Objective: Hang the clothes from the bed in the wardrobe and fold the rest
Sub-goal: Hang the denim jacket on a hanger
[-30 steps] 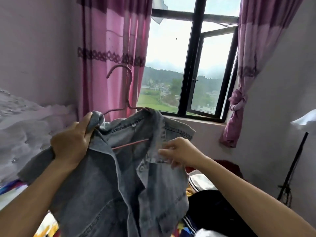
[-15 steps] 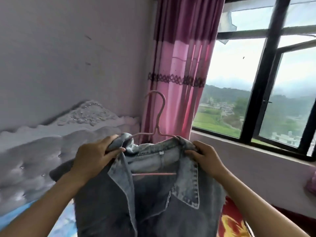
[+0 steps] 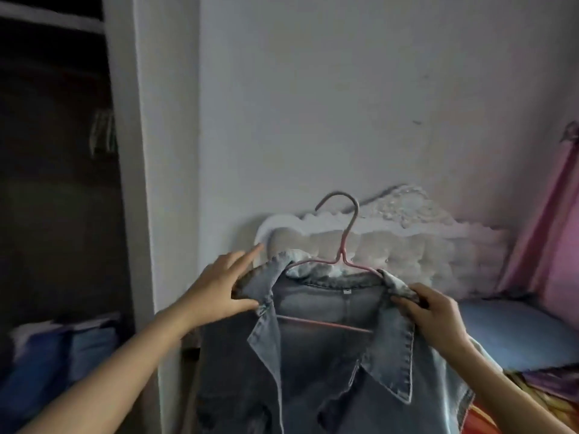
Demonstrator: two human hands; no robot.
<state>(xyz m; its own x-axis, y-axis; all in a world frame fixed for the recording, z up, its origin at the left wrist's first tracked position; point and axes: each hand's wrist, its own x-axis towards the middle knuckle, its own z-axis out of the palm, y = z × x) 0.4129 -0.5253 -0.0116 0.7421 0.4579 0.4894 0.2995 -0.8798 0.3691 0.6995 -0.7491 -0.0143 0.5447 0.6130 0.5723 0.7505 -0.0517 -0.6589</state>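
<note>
One denim jacket [image 3: 329,371] on one pink hanger [image 3: 341,260], upheld between two hands: left hand [image 3: 219,286] pinches one shoulder, forefinger straight; right hand [image 3: 435,311] grips the other. One wardrobe [image 3: 131,183], open, at left.

a pale grey plaster wall [image 3: 344,89] backs a white tufted headboard [image 3: 438,245]; a pink curtain [image 3: 557,230] hangs at right, a dark open wardrobe [image 3: 56,183] stands at left.
</note>
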